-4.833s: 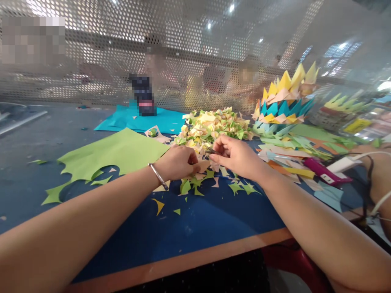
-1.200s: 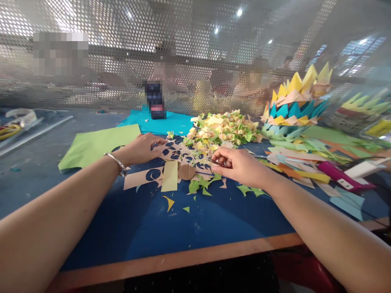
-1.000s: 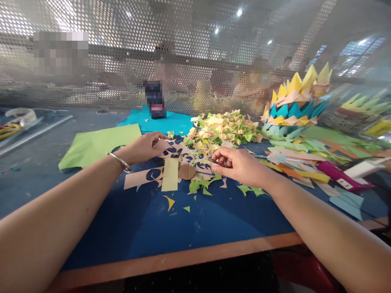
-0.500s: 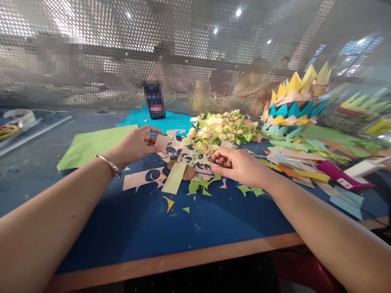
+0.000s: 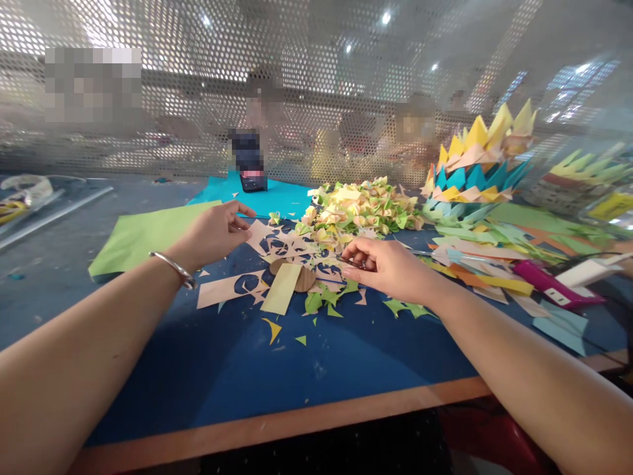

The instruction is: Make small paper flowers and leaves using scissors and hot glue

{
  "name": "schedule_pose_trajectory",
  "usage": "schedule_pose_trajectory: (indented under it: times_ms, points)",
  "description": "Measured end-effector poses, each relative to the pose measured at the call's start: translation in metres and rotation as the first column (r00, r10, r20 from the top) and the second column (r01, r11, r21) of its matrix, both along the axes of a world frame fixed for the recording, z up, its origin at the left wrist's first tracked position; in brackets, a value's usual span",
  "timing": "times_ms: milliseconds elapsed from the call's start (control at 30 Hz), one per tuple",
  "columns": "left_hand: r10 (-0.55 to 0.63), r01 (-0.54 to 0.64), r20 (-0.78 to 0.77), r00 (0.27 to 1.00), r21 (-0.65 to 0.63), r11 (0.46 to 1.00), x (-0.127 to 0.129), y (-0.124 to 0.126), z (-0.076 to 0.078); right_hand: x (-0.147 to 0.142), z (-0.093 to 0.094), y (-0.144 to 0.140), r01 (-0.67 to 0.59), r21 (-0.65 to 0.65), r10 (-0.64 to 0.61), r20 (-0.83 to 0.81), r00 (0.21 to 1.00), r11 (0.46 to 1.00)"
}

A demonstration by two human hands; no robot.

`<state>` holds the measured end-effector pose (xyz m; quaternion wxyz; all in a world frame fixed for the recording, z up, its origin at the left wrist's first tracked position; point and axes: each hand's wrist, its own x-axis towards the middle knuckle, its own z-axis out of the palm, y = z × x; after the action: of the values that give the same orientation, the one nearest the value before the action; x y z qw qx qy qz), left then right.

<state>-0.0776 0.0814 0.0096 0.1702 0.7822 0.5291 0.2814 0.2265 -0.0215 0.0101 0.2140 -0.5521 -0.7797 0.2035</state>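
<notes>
My left hand (image 5: 222,227) hovers at the left of the paper scraps, fingers apart and holding nothing. Just beyond its fingertips lies a pale pink paper scrap (image 5: 259,236) with cut-outs. On the right, my right hand (image 5: 378,265) is closed, its fingers curled round something thin and dark that they mostly hide. Between the hands a pale yellow paper strip (image 5: 281,289) rests across a round brown disc (image 5: 304,280). A pink strip with a round hole (image 5: 217,290) lies to the left, and green paper offcuts (image 5: 326,300) lie near my right hand.
Behind the scraps rises a heap of small folded paper pieces (image 5: 361,208). A phone (image 5: 253,181) stands on a blue sheet (image 5: 212,191). A green sheet (image 5: 143,237) lies left. At right are a layered paper model (image 5: 477,168), paper strips (image 5: 494,264) and a magenta device (image 5: 554,284).
My left hand has let go of the pink paper scrap and drawn back slightly left. The scrap now lies flatter on the other offcuts. My right hand stays nearly still.
</notes>
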Motion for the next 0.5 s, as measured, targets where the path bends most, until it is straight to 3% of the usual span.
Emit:
schedule_pose_trajectory:
  times_ms: [133,233,367,500]
  points:
    - [0.052,-0.045,-0.065,0.997,0.108,0.993,0.014,-0.016,0.008,-0.001,0.001,0.0,0.003,0.007,-0.003,-0.022,1.0,1.0]
    - [-0.104,0.112,0.113,0.988,-0.068,0.991,0.04,-0.044,0.016,-0.003,0.0,-0.001,0.012,0.042,-0.008,-0.099,0.995,0.999]
    - [-0.23,0.323,0.324,0.918,-0.271,0.906,0.075,-0.08,0.016,-0.01,-0.002,-0.003,0.02,0.096,0.001,-0.214,0.977,0.995]
    - [-0.231,0.323,0.346,0.909,-0.236,0.917,0.091,-0.09,0.004,-0.019,-0.004,-0.006,-0.004,0.125,0.037,-0.266,0.963,0.992]
